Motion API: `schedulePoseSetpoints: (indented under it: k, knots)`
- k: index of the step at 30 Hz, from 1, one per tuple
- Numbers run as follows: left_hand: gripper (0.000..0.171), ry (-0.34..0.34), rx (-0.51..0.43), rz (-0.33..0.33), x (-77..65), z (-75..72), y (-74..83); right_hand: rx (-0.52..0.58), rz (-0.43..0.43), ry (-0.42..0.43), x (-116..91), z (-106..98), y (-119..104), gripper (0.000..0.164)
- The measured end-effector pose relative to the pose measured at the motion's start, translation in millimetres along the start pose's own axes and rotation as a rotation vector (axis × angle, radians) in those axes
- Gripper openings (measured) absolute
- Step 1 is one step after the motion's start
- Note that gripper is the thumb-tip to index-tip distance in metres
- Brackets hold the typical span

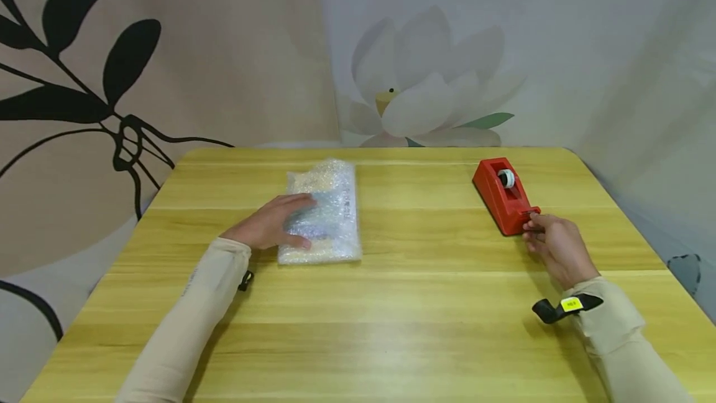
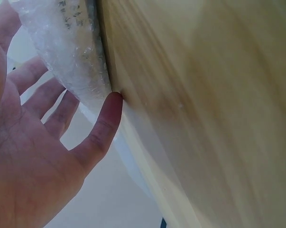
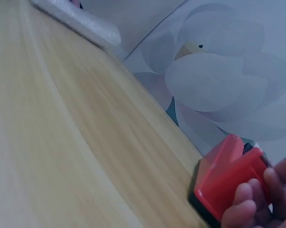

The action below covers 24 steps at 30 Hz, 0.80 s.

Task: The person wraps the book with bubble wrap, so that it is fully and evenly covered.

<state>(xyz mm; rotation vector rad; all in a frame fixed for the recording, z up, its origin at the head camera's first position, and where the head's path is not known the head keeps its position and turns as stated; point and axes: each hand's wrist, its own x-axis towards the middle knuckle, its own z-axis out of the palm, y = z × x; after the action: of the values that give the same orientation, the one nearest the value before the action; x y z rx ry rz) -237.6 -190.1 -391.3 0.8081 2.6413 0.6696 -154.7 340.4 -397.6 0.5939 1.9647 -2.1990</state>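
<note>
A flat package in bubble wrap (image 1: pixel 338 216) lies left of centre on the table. My left hand (image 1: pixel 274 222) rests on its left side, fingers relaxed and thumb spread. From the left wrist view, the thumb (image 2: pixel 102 126) reaches the lower edge of the bubble wrap (image 2: pixel 67 47). On the right stands a red tape dispenser (image 1: pixel 501 201) with a small roll of tape (image 1: pixel 506 179) in it. My right hand (image 1: pixel 559 247) pinches at the dispenser's front cutter end, thumb against forefinger, other fingers curled in. The clear tape end is hidden between the fingertips (image 3: pixel 273 178).
The wooden table (image 1: pixel 391 328) has its far edge just behind the package and dispenser. Behind it hangs a printed cloth backdrop (image 1: pixel 252 48) with leaves and a pale flower. Black camera straps (image 1: pixel 559 310) sit on the sleeved wrists.
</note>
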Motion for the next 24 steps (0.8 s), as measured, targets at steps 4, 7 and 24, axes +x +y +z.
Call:
schedulePoseSetpoints:
  k: [4, 7, 24]
  knots:
    - [0.097, 0.014, 0.008, -0.010, -3.9, -3.7, -2.3, 0.188, 0.055, -0.064, 2.7, 5.4, -6.6, 0.017]
    - [0.097, 0.018, 0.012, -0.009, -4.6, -3.7, -3.3, 0.293, 0.095, -0.102, 1.9, 6.2, -9.6, 0.012]
    - [0.095, 0.000, 0.028, 0.021, 0.4, 3.1, 0.8, 0.291, 0.227, -0.099, 1.0, 0.0, -13.8, 0.023]
